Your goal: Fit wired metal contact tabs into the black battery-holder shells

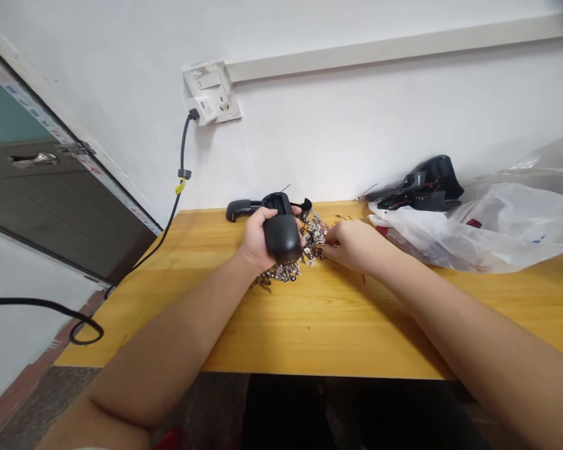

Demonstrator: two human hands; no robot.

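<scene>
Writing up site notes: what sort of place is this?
Likely a small assembly workshop: a wooden workbench, a heap of small metal parts, and black plastic device housings.

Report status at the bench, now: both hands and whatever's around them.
Left hand gripping black plastic housing. Right hand in pile of small metal parts. White plastic bag right of pile.

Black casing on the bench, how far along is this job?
Done: a black casing with red wires sits by the white plastic bag, though I can't tell whether it's finished. In hand: the left hand grips an open black casing, and the right hand is at the pile of small metal parts. Left: that pile is still large, and a black piece lies beyond.
</scene>
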